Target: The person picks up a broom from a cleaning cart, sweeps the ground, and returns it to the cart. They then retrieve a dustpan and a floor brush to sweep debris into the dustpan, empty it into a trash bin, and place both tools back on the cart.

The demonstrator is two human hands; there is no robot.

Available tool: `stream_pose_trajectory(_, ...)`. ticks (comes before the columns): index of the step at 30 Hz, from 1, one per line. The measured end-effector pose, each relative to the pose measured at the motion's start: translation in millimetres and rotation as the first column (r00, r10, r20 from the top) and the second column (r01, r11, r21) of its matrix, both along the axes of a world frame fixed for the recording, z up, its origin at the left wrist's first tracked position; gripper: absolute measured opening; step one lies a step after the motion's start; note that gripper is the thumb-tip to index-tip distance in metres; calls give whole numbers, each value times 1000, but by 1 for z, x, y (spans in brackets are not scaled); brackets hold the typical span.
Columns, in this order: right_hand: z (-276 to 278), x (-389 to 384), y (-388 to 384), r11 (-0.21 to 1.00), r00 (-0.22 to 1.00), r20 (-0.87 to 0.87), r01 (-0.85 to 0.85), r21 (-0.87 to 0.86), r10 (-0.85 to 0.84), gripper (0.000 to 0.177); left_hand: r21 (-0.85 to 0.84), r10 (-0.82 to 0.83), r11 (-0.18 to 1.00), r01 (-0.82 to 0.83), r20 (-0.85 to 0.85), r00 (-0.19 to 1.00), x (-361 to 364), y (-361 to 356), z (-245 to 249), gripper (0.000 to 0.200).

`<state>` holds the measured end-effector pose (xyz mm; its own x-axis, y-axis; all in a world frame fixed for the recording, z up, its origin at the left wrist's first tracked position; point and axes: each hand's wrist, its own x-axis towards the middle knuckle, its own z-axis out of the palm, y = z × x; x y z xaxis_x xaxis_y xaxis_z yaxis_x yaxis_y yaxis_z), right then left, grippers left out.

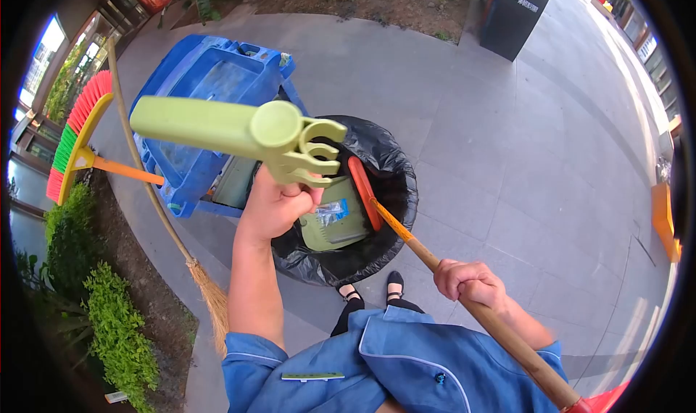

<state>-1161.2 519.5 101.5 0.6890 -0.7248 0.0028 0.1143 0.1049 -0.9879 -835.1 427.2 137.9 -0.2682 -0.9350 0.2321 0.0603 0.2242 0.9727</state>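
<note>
My left hand (279,206) is closed around the upright of a long-handled green dustpan (206,127), just below its clip-shaped top. The pan part is down inside a round bin with a black liner (341,272), and a small blue-and-clear wrapper (332,211) lies on it. My right hand (471,282) grips a wooden pole (507,331) that slants from the lower right into the bin. Its orange end meets a red-orange bar-shaped head (365,193) beside the pan; bristles, if any, are hidden. Red shows at the pole's near end too.
Behind the bin on the left stands a blue plastic cart (217,72). A push broom with pink and green bristles (76,138) sticks out from it, and a straw broom (206,290) leans alongside. Planting beds (119,319) border the paving. A dark box-shaped stand (513,18) is farther off.
</note>
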Motion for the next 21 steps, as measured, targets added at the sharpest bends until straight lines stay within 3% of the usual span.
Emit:
stream_pose_trajectory(2, -1, 1, 2, 999, 999, 33, 38, 7, -38, 13, -17, -40, 999, 42, 90, 995, -6, -11, 12, 25)
stream_pose_trajectory(4, 7, -2, 4, 999, 998, 51, 41, -19, -40, 13, -95, 44, 995, -23, 228, 973, -16, -18, 25, 23)
stream_pose_trajectory(7, 21, -8, 9, 998, 999, 49, 2, -69, 2, 13, -133, 46, 991, 2, 361, 932, -45, -29, 59, 21)
stream_pose_trajectory(9, 24, -10, 9, 994, 998, 35, -39, -101, 43, 13, -202, 68, 979, 0, 330, 941, -60, -34, 70, 21)
stream_pose_trajectory(12, 10, -14, 13, 997, 999, 54, 6, -77, -2, 12, -284, 355, 916, -283, 248, 901, -75, -28, 103, 25)
stream_pose_trajectory(13, 1, -18, 13, 998, 995, 73, 64, -23, -62, 12, -277, 376, 903, -329, 138, 916, -76, -25, 113, 26)
stream_pose_trajectory(15, -9, -26, 16, 992, 988, 95, 121, 30, -123, 13, -263, 400, 897, -354, 147, 905, -71, -22, 130, 29)
stream_pose_trajectory(19, -16, -39, 17, 975, 959, 183, 203, 90, -217, 16, -336, 547, 791, -512, 12, 837, -28, -20, 155, 35)
stream_pose_trajectory(21, -17, -44, 14, 965, 942, 213, 246, 85, -259, 18, -360, 521, 786, -503, -54, 852, 17, -14, 168, 36)
